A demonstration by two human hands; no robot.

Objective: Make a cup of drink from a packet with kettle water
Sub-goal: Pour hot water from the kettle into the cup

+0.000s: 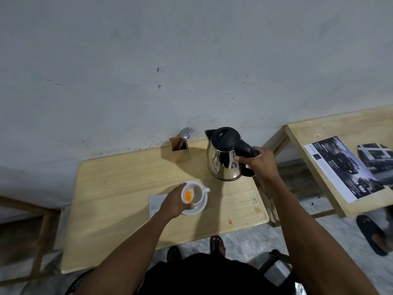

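Observation:
A white cup (196, 191) stands on a white saucer (201, 207) near the middle of the wooden table (119, 188). Orange powder (188, 195) lies inside the cup. My left hand (176, 202) grips the cup's left side, thumb on the rim. A steel kettle (223, 160) with a black lid and handle stands at the table's back right, lid down. My right hand (258, 161) is closed around the kettle's black handle. A pale packet or paper (155, 202) lies under my left hand, mostly hidden.
A wooden holder (179, 151) with a spoon and fork (186, 133) stands against the wall, left of the kettle. A second wooden table (344, 133) with printed sheets (340, 169) is at the right. Sandalled feet and a chair show below.

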